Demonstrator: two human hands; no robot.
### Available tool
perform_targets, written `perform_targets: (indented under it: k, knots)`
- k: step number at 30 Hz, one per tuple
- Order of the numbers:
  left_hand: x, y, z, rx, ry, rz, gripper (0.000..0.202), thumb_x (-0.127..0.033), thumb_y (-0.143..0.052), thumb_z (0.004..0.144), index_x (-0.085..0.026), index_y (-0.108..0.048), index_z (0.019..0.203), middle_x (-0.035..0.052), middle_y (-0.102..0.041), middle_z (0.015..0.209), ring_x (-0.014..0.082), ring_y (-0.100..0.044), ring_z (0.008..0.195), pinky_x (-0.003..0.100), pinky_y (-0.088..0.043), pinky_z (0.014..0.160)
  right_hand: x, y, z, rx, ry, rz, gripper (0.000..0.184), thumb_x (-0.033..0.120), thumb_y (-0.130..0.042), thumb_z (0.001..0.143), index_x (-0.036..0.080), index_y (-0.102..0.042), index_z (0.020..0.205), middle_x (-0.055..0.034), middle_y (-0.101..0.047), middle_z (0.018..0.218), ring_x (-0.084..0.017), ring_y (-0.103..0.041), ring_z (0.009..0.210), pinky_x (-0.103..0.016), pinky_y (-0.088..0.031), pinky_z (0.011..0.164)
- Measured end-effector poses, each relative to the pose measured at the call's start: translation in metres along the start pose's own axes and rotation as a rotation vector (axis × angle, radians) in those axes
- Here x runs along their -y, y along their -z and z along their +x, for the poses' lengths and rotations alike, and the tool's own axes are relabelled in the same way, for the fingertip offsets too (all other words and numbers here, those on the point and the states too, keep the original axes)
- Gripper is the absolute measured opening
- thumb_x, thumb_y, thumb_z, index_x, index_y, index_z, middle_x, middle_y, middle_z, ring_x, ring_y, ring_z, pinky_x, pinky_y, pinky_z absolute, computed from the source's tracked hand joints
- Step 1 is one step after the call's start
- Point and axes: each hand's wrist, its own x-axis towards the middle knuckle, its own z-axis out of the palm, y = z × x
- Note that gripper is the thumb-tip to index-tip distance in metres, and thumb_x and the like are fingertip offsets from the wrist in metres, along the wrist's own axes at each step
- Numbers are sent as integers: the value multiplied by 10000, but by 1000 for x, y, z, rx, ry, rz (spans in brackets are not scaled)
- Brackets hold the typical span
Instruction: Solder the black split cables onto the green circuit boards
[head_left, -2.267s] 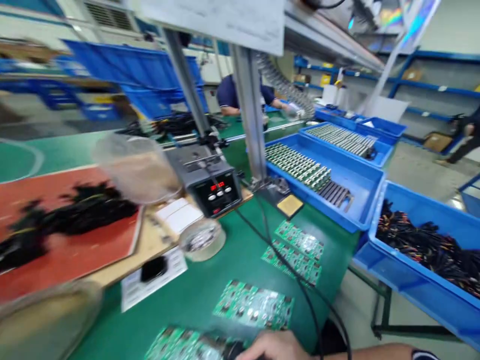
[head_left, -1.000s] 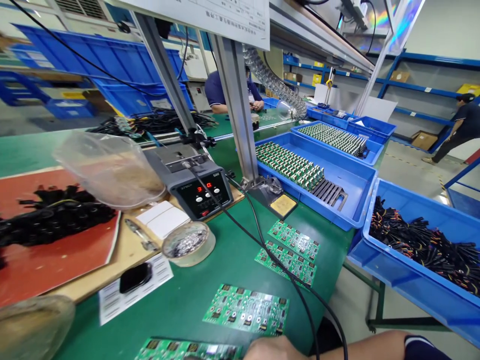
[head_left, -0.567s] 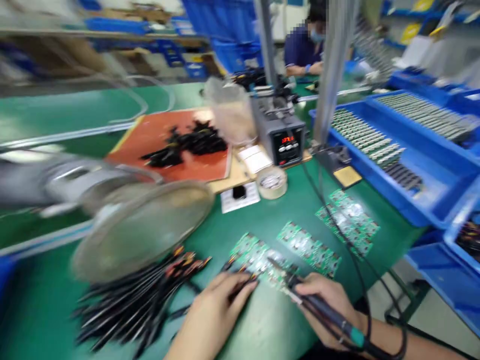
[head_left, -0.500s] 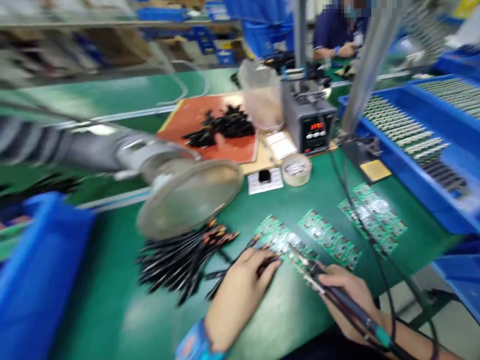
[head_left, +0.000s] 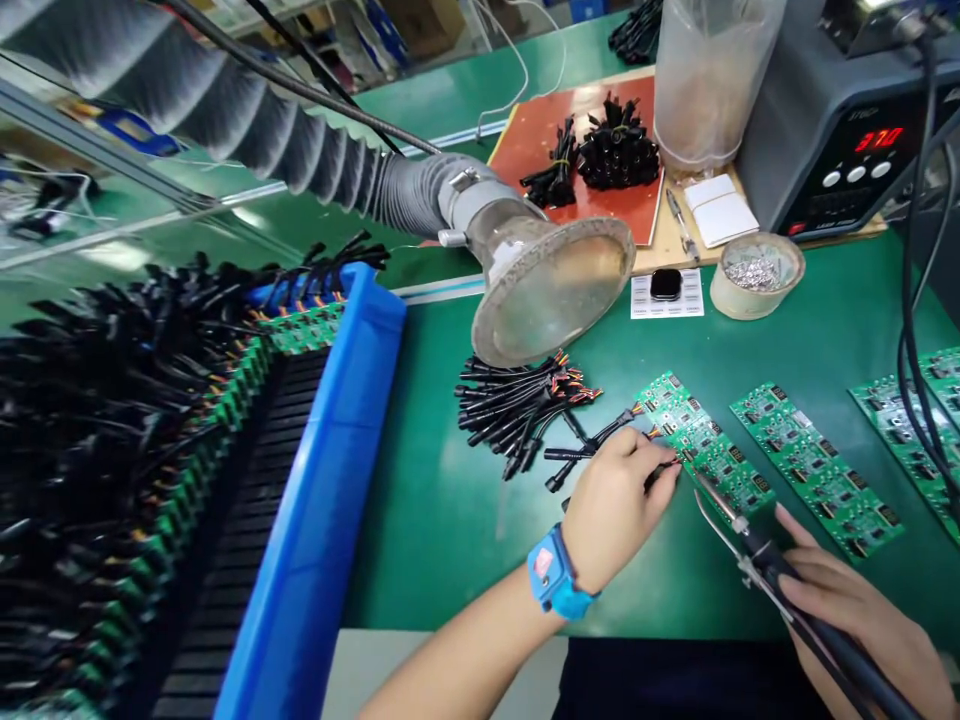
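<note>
My left hand (head_left: pixel 619 505), wearing a blue wrist strap (head_left: pixel 551 575), pinches the wired end of a black cable at the left edge of a green circuit board panel (head_left: pixel 709 450). My right hand (head_left: pixel 855 600) grips a soldering iron (head_left: pixel 769 560) with a thin metal guide fixed along it. The iron's tip points at the board edge, close beside my left fingertips; whether it touches is unclear. Other cables run to the same panel's left edge. A pile of black cables (head_left: pixel 517 410) with coloured wire ends lies left of it.
Further panels (head_left: pixel 817 465) lie to the right. A blue bin (head_left: pixel 300 500) with upright boards and cables stands left. A fume extractor hood (head_left: pixel 555 290) hangs over the cable pile. Behind are a round tub (head_left: pixel 757 275) and a soldering station (head_left: pixel 862 150); its leads hang at right.
My view has swung left and come closer to the table, bringing the filled blue bin into sight. The iron's tip now points nearer my left fingertips. Both hands keep their grips.
</note>
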Motion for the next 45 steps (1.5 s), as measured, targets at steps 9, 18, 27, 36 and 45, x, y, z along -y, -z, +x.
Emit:
perform_targets:
  k: [9,18,27,36,45]
  knots:
    - [0,3,3,16,-31,29,139,-151,-559,824,-175,-666,910,44,-542,785,182,-538,769,343,-495,703,-20,9,-20,293,94,-143,558,80,-476,814,281,-401,1329,-27,-639,1014,-184,-601,997,-497,-291,1100]
    - [-2,1,3,0,-40,68,137,-170,-550,833,-165,-672,895,43,-530,776,177,-520,755,337,-478,703,-22,11,-19,306,86,-211,495,128,-468,859,308,-420,1317,-10,-653,997,-193,-568,1090,-494,-305,1095]
    - [-4,1,3,-5,-47,101,136,-168,-541,834,-161,-672,872,43,-533,783,176,-511,746,332,-473,696,-32,24,-5,451,253,-195,480,128,-465,867,258,-428,1327,0,-676,968,-152,-637,966,-387,-344,1076]
    - [-4,2,3,4,-48,97,141,-153,-536,832,-161,-671,873,43,-537,789,176,-510,754,336,-475,704,-15,12,-9,257,100,-144,537,74,-508,807,318,-452,1282,33,-677,885,-183,-631,972,-429,-387,1058]
    - [-7,2,3,5,-34,125,137,-173,-540,837,-153,-671,871,51,-539,795,186,-505,770,332,-477,706,-25,20,-10,296,109,-98,430,153,-494,853,309,-504,1254,13,-679,987,-202,-644,952,-400,-438,1019]
